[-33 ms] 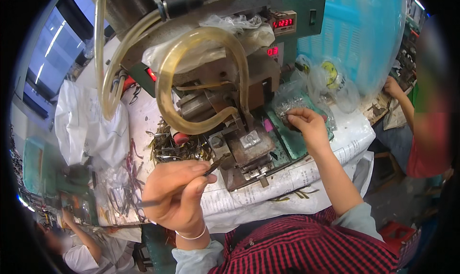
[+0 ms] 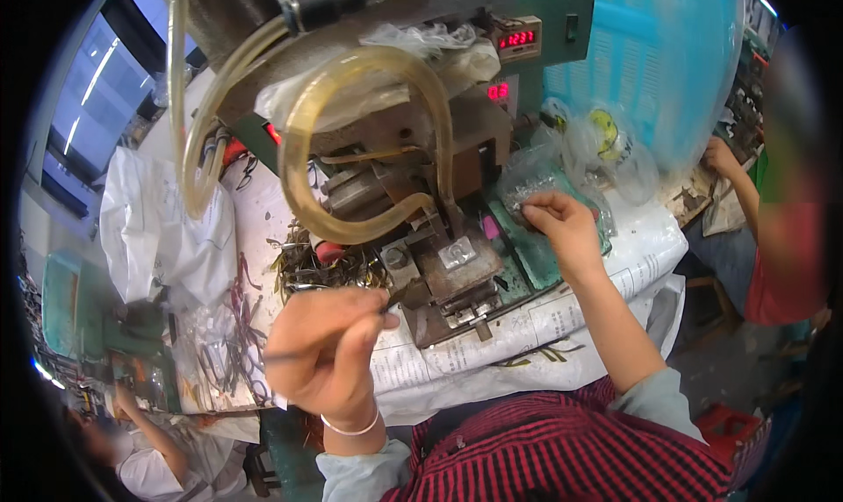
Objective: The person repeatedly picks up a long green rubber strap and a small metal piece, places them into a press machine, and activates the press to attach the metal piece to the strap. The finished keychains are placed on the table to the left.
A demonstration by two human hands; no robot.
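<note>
My left hand is closed, thumb against fingers, just in front of the machine's near left corner. A thin dark strip is pinched in it; one end sticks out behind the hand, the other is blurred near the fingertips. My right hand has thumb and fingertips pressed together over a green tray right of the machine. Whatever lies between those fingertips is too small to make out. Small shiny metal bits lie in a clear bag beside them. Between my hands sits the machine's metal block with a small bright plate on top.
A thick yellowish hose loops before the machine. Dark strips are heaped at its left. A white bag stands farther left, a blue basket at the back right. Other people work at both sides; a co-worker's hand shows right.
My left hand has shifted slightly, and the strip's far end no longer reaches out as plainly toward the machine. My right hand has barely moved, still over the green tray.
</note>
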